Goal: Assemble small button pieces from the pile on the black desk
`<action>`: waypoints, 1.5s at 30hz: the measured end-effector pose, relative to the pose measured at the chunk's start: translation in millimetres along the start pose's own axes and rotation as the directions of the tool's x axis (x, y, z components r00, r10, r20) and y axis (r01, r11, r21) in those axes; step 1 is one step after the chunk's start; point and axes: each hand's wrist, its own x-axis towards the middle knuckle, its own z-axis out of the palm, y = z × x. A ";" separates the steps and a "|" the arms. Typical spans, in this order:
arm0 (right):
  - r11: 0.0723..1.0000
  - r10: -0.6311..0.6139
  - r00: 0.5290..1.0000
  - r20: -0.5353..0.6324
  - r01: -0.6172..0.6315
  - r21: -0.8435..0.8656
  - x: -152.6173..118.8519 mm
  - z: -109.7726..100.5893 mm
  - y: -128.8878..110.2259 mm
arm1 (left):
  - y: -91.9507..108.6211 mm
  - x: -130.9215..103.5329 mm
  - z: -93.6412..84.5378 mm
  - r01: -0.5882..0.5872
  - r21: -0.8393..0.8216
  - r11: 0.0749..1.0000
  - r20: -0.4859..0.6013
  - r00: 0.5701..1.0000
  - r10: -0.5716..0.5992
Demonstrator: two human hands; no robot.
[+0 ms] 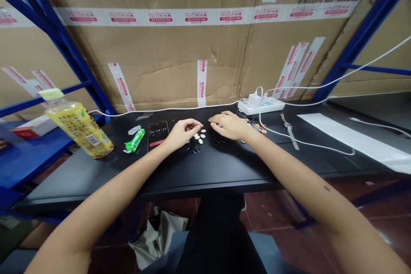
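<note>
My left hand [183, 133] is over the black table, thumb and fingertips brought together; anything between them is too small to make out. Right beside it lie several small cream oval pieces [201, 141]. Small black pieces [194, 150], some with thin pins, are just in front of those. My right hand [230, 125] rests palm down to the right, fingers stretched out and low over the tabletop. More black pieces [221, 140] show under its near edge, partly hidden. Past that wrist is a pile of small coloured pieces [262, 129], partly covered by my hand.
A phone [157, 135] showing a timer, a green wrapper [136, 140] and a yellow drink bottle [81, 126] stand left. At right are a white power strip [271, 105], its looping cable [302, 140], a wristwatch [290, 130] and a white strip [349, 139]. Cardboard [160, 51] closes the back.
</note>
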 end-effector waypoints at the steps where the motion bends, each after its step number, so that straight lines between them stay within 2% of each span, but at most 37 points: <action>1: 0.999 0.020 1.000 0.013 -0.019 -0.026 -0.6 0.7 4.1 | -0.3 -0.3 -1.0 -0.022 0.052 0.998 -0.010 1.000 0.022; 4: 0.995 0.075 0.996 0.047 -0.072 -0.068 -2.6 4.0 13.4 | -2.0 -1.3 -5.4 -0.156 0.209 0.965 0.007 0.987 0.158; 7: 0.996 0.083 0.995 0.057 -0.082 -0.019 -3.0 5.2 15.3 | -2.2 -2.7 -10.3 -0.257 0.327 0.910 0.099 0.966 0.237; 10: 0.991 -0.002 0.998 0.066 -0.007 0.132 -2.3 2.1 13.1 | 0.3 -4.5 -13.9 -0.286 0.341 0.895 0.196 0.953 0.230; 12: 0.981 -0.022 1.000 0.010 0.019 0.193 -2.7 -2.0 13.0 | 2.5 -5.6 -15.5 -0.297 0.319 0.900 0.240 0.944 0.226; 16: 0.994 0.047 0.992 -0.119 -0.035 0.102 -6.9 -10.5 20.4 | 4.7 -6.5 -18.0 -0.316 0.314 0.895 0.275 0.933 0.233; 20: 0.997 0.057 0.995 -0.083 -0.052 0.060 -9.7 -12.4 27.3 | 2.1 -5.4 -18.5 -0.302 0.289 0.909 0.298 0.930 0.214; 24: 0.996 0.022 1.000 -0.022 -0.020 0.087 -7.7 -6.4 25.6 | -2.6 -3.2 -14.3 -0.279 0.269 0.922 0.297 0.935 0.196; 28: 0.996 0.038 0.999 0.026 -0.040 0.077 -5.7 1.2 26.0 | -5.6 -0.8 -8.5 -0.264 0.202 0.943 0.273 0.940 0.205; 31: 0.997 0.050 0.998 0.040 -0.053 0.064 -6.4 2.1 30.1 | -6.6 1.8 -11.0 -0.280 0.207 0.937 0.222 0.947 0.234; 34: 0.997 0.053 0.998 0.040 -0.055 0.054 -8.1 -0.9 33.0 | -8.6 5.3 -22.9 -0.283 0.337 0.898 0.118 0.959 0.258; 36: 0.996 0.059 0.998 0.024 -0.061 0.061 -8.9 -3.1 32.2 | -10.7 7.1 -32.8 -0.251 0.468 0.848 0.092 0.967 0.236; 40: 0.989 0.041 0.999 -0.018 -0.038 0.144 -8.1 -3.6 24.1 | -14.5 7.5 -42.7 -0.184 0.657 0.731 0.136 0.983 0.126; 45: 0.978 -0.058 0.998 -0.013 0.059 0.199 -5.4 1.5 12.1 | -15.5 5.3 -34.1 -0.167 0.752 0.637 0.176 0.983 0.051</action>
